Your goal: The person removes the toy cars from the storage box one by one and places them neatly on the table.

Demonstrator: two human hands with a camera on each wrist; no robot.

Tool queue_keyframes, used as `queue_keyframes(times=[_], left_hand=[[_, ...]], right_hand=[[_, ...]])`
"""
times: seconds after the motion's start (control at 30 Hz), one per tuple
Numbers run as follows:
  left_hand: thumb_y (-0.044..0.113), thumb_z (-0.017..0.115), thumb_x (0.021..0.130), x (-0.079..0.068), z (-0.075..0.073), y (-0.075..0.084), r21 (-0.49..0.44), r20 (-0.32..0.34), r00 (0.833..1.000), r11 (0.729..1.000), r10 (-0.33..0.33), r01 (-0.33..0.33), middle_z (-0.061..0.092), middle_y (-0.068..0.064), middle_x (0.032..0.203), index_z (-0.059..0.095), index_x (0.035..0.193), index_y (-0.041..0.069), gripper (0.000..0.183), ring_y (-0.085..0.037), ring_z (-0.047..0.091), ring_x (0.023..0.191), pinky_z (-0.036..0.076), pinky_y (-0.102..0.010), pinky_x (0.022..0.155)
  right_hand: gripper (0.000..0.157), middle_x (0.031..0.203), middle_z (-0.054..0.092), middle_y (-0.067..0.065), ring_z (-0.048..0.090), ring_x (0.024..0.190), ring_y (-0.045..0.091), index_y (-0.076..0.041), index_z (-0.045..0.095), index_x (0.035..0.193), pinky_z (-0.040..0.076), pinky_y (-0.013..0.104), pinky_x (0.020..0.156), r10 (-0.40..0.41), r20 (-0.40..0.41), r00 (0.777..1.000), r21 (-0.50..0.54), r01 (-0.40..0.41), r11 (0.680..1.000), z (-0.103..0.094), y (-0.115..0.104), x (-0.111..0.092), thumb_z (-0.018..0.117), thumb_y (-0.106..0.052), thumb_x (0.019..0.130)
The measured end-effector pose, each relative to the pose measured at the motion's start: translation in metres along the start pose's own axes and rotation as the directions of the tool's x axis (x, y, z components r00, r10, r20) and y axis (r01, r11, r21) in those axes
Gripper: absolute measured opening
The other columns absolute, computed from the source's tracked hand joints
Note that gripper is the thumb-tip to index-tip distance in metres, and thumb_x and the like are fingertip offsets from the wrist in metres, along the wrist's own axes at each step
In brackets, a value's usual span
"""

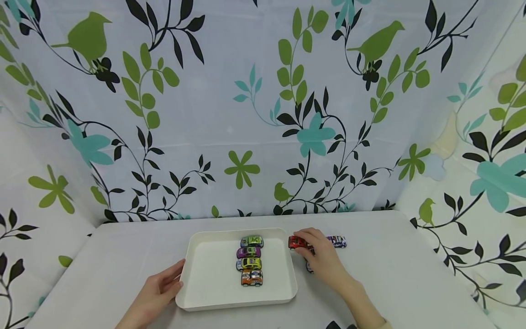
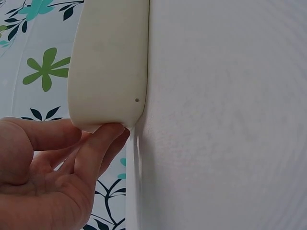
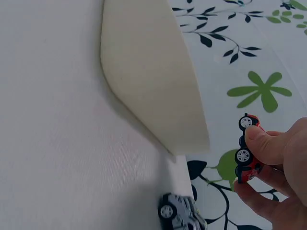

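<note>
A white tray point(image 1: 271, 292) lies on the table with several toy cars stacked in a column near its right side: green point(image 1: 252, 241), purple point(image 1: 248, 252), yellow point(image 1: 248, 263) and orange point(image 1: 252, 278). My left hand point(image 1: 158, 292) holds the tray's left edge, thumb and fingertips against it in the left wrist view. To the tray's right, my right hand point(image 1: 324, 260) pinches a red toy car point(image 1: 297, 242) between thumb and fingers. The right wrist view shows the wheels of this red car point(image 3: 243, 155) turned sideways, raised above the table.
Beyond the right hand is a white and purple toy car point(image 1: 338, 241). Another car point(image 1: 309, 267) is partly hidden under that hand; a grey car point(image 3: 182, 212) shows in the right wrist view. A patterned curtain point(image 1: 205, 114) borders the white table point(image 1: 390, 265).
</note>
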State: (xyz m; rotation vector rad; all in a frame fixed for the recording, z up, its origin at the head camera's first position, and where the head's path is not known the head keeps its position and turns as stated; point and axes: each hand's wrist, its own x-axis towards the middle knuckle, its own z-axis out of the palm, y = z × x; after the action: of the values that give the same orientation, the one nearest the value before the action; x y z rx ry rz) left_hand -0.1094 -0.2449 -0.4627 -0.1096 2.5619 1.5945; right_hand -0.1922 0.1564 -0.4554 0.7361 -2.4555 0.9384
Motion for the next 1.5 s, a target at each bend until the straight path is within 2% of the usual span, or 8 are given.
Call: queue_keyframes(times=[0.13, 0.3, 0.5, 0.67, 0.8, 1.0, 1.27, 1.5], left_hand=[[-0.004, 0.058, 0.097, 0.0, 0.002, -0.002, -0.004, -0.004, 1.0, 1.0, -0.018, 0.018, 0.043, -0.031, 0.149, 0.04, 0.148, -0.007, 0.054, -0.041, 0.054, 0.13, 0.059, -0.031, 0.09], [-0.005, 0.058, 0.097, -0.002, 0.001, -0.004, -0.003, 0.005, 1.0, 1.0, -0.006, 0.006, 0.044, -0.03, 0.148, 0.04, 0.148, -0.007, 0.054, -0.04, 0.053, 0.131, 0.058, -0.031, 0.091], [-0.005, 0.058, 0.096, 0.004, 0.001, 0.0, -0.014, 0.019, 1.0, 1.0, 0.01, -0.01, 0.044, -0.028, 0.15, 0.04, 0.149, -0.007, 0.055, -0.04, 0.05, 0.134, 0.054, -0.03, 0.098], [-0.006, 0.058, 0.096, 0.006, 0.002, 0.0, -0.012, 0.022, 1.0, 1.0, 0.0, 0.001, 0.043, -0.029, 0.15, 0.038, 0.149, -0.007, 0.056, -0.041, 0.049, 0.135, 0.053, -0.03, 0.099], [-0.004, 0.058, 0.097, 0.004, 0.002, -0.001, -0.011, 0.017, 1.0, 1.0, -0.018, 0.018, 0.043, -0.029, 0.15, 0.039, 0.149, -0.006, 0.056, -0.04, 0.049, 0.135, 0.054, -0.03, 0.099], [-0.004, 0.058, 0.097, 0.002, 0.0, -0.002, 0.011, 0.008, 1.0, 1.0, 0.011, -0.011, 0.043, -0.028, 0.15, 0.04, 0.149, -0.007, 0.055, -0.04, 0.05, 0.135, 0.054, -0.03, 0.099], [-0.003, 0.058, 0.097, 0.0, -0.003, -0.003, 0.011, 0.009, 1.0, 1.0, 0.02, -0.02, 0.042, -0.029, 0.15, 0.038, 0.149, -0.007, 0.056, -0.041, 0.049, 0.135, 0.054, -0.032, 0.099], [-0.003, 0.058, 0.098, -0.001, -0.005, -0.002, -0.026, 0.016, 1.0, 0.999, 0.022, -0.022, 0.04, -0.029, 0.151, 0.037, 0.15, -0.007, 0.056, -0.042, 0.047, 0.136, 0.054, -0.031, 0.099]], right_hand=[[0.036, 0.115, 0.067, -0.001, 0.064, 0.109, 0.018, -0.01, 0.072, 0.115, 0.059, 0.036, 0.089, 0.009, 0.005, 1.0, -0.07, -0.009, 0.998, -0.012, 0.018, -0.014, 0.081, -0.006, 0.081], [0.037, 0.11, 0.068, 0.001, 0.064, 0.104, 0.019, -0.006, 0.073, 0.111, 0.059, 0.036, 0.084, -0.009, -0.024, 1.0, -0.157, 0.005, 0.988, -0.026, 0.04, -0.031, 0.083, 0.0, 0.076], [0.039, 0.106, 0.07, 0.002, 0.065, 0.099, 0.021, -0.006, 0.075, 0.106, 0.052, 0.022, 0.084, -0.024, -0.105, 0.994, -0.235, -0.002, 0.972, -0.041, 0.069, -0.053, 0.085, 0.005, 0.07], [0.039, 0.105, 0.069, 0.004, 0.065, 0.099, 0.023, -0.006, 0.074, 0.105, 0.048, 0.017, 0.087, -0.023, -0.112, 0.993, -0.26, -0.007, 0.966, -0.043, 0.086, -0.064, 0.085, 0.005, 0.069], [0.039, 0.106, 0.069, 0.004, 0.064, 0.1, 0.023, -0.006, 0.074, 0.106, 0.047, 0.016, 0.091, -0.038, -0.096, 0.995, -0.251, 0.013, 0.968, -0.041, 0.096, -0.067, 0.084, 0.004, 0.07], [0.041, 0.107, 0.069, 0.004, 0.063, 0.101, 0.023, -0.006, 0.073, 0.109, 0.045, 0.014, 0.093, -0.046, -0.098, 0.994, -0.228, 0.022, 0.973, -0.038, 0.102, -0.067, 0.084, 0.005, 0.071], [0.043, 0.114, 0.07, 0.002, 0.063, 0.108, 0.021, -0.009, 0.072, 0.114, 0.035, 0.0, 0.099, 0.006, -0.1, 0.995, -0.126, -0.018, 0.992, -0.032, 0.107, -0.065, 0.078, 0.01, 0.076], [0.046, 0.115, 0.068, 0.008, 0.059, 0.112, 0.01, -0.005, 0.072, 0.112, 0.037, 0.002, 0.101, 0.012, -0.176, 0.984, -0.009, -0.014, 1.0, -0.031, 0.111, -0.064, 0.081, 0.014, 0.071]])
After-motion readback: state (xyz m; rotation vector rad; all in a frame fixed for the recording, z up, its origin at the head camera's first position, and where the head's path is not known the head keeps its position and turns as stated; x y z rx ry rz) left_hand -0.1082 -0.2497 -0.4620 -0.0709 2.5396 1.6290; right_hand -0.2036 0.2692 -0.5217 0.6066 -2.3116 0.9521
